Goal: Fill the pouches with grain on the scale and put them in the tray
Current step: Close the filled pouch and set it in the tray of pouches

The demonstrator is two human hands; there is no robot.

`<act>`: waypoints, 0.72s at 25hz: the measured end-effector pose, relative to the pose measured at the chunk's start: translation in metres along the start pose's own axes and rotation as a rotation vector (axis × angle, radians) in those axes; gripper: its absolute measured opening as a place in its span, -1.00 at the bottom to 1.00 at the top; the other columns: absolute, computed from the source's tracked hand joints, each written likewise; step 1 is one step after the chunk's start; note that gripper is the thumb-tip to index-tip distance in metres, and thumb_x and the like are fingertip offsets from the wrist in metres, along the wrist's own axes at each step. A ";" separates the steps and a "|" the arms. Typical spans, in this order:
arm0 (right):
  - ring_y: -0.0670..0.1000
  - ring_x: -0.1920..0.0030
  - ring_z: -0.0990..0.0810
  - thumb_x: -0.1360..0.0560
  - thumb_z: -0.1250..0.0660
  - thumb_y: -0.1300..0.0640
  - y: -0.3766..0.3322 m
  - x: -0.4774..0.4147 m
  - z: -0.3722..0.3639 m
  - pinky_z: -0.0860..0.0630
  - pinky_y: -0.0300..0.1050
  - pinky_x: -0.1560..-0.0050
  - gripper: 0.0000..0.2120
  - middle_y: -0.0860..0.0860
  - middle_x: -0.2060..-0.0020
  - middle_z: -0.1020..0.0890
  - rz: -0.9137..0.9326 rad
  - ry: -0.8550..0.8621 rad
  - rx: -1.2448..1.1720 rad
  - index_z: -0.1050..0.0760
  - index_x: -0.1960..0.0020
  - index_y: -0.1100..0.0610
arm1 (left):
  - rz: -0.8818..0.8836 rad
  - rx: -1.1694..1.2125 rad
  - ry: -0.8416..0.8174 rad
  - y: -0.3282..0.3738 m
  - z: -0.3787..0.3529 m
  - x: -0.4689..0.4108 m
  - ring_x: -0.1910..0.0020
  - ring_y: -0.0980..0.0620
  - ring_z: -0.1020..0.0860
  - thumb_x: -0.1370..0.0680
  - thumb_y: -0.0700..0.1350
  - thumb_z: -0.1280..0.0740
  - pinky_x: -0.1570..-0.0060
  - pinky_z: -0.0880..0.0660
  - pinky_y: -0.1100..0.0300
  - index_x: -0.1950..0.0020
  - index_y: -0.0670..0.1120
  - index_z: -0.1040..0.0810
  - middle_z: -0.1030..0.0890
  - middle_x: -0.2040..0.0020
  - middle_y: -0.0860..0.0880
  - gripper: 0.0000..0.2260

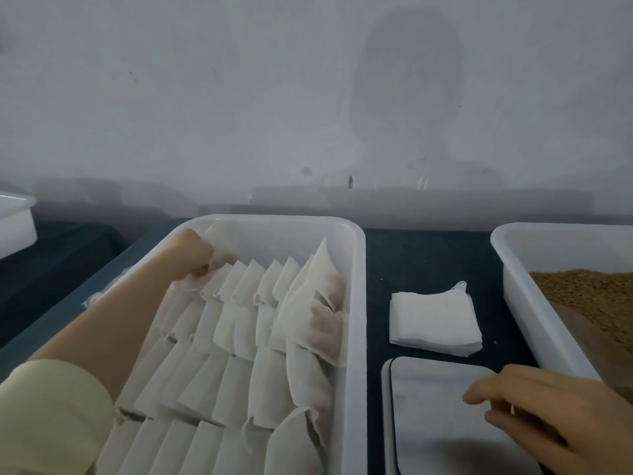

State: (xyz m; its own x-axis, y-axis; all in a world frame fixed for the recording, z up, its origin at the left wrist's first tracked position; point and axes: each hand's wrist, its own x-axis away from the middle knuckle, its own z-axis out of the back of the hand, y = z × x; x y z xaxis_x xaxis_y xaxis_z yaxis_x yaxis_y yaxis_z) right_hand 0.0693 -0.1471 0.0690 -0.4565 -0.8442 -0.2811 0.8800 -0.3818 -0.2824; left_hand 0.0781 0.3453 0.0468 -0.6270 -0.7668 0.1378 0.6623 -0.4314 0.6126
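A pouch sits in the far left corner of the white tray. The left hand has its fingers curled around it. Rows of filled pouches lie in the tray. The right hand is over the scale, fingers loose and holding nothing. A stack of empty pouches lies between the tray and the tub of grain.

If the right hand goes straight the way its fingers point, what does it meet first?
Likely the tray's right wall, after the right hand crosses the scale; depth is unclear.
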 end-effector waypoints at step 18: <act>-0.32 0.19 -0.54 -0.53 -0.31 0.10 0.006 0.007 0.024 -0.42 -0.49 0.22 -0.81 -0.25 0.29 -0.55 -0.256 0.139 -0.230 -0.52 0.00 -0.21 | -0.555 -0.402 0.283 0.114 -0.022 0.139 0.05 -0.20 -0.58 -0.59 -0.08 -0.20 0.16 -0.41 0.09 -0.12 -0.04 -0.55 -0.62 -0.01 -0.16 -0.82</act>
State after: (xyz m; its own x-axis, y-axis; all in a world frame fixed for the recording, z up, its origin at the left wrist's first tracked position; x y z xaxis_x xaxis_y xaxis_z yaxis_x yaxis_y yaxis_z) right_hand 0.0744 -0.1640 0.0877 -0.6857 -0.6666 -0.2923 0.6896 -0.4663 -0.5540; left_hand 0.0752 0.1789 0.1184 -0.8197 -0.4546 -0.3485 0.4115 -0.8905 0.1939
